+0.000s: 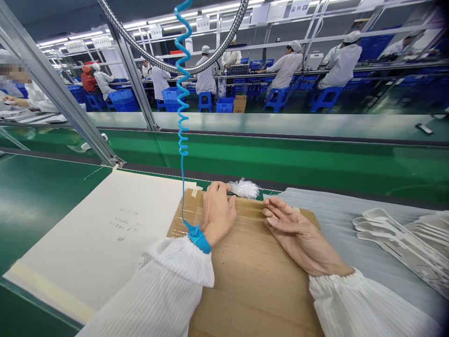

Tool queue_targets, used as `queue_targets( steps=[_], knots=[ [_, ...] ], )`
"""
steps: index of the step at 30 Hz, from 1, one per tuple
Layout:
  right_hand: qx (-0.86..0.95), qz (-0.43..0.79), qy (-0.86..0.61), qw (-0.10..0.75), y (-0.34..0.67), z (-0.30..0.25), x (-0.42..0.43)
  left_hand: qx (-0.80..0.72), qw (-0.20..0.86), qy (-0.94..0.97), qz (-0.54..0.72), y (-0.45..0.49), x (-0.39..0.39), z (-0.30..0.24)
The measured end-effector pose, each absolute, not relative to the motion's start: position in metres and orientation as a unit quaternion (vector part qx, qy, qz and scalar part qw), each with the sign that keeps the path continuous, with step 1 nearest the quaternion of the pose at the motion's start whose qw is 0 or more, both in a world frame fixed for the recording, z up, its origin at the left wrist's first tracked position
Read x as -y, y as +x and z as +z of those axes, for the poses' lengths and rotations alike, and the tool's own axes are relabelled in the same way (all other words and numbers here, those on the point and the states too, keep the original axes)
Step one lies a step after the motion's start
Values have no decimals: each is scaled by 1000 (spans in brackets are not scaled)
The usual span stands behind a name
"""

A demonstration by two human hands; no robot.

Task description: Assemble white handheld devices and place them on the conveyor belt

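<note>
Left hand (219, 213): on the cardboard sheet (245, 267), near its far edge, fingers curled down. Left grip looks closed, but I can't tell if it's pinching anything. A small dark tip (229, 193) shows just past the fingertips; too small to identify. Crumpled clear plastic film (244, 188) sits just beside it, at the cardboard's far edge.

Right hand (298, 234): open grip, flat on the same sheet, fingers spread and extended, holding nothing. Well apart from the left hand, with the film between them on the far side.

Blue ESD wrist strap (198, 238) on the left wrist; blue coiled cord (182, 103) runs up from it. White ribbed cleanroom sleeves (168, 290) on both arms.

Cardboard lies on the green tabletop (42, 201), overlapping a white paper sheet (98, 238) with small marks, unreadable, and a strip of beige tape (49, 292) along its near edge. Right of the cardboard: translucent sheet (336, 210) under stacked white moulded plastic parts (403, 238).

Beyond: green conveyor belt (245, 161), aluminium frame upright (59, 89), steel flexible conduit (168, 56). Far line: co-workers (286, 70) in white smocks and caps, blue stools (273, 98), blue crates (121, 100), cardboard box (239, 104).
</note>
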State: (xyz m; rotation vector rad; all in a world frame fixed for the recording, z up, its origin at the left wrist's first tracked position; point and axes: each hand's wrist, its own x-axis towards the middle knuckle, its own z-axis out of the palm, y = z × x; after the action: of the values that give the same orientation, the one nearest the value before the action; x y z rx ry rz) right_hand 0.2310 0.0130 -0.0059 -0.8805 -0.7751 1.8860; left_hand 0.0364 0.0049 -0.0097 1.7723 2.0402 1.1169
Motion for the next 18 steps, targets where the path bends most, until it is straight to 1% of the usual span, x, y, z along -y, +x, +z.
queue_targets(
  steps=[13, 18],
  knots=[
    [307, 752, -370, 451, 230, -4, -12, -693, 111, 601, 382, 37, -4, -9],
    [314, 758, -367, 438, 232, -8, -16, -694, 108, 601, 381, 37, -4, -9]
  ],
)
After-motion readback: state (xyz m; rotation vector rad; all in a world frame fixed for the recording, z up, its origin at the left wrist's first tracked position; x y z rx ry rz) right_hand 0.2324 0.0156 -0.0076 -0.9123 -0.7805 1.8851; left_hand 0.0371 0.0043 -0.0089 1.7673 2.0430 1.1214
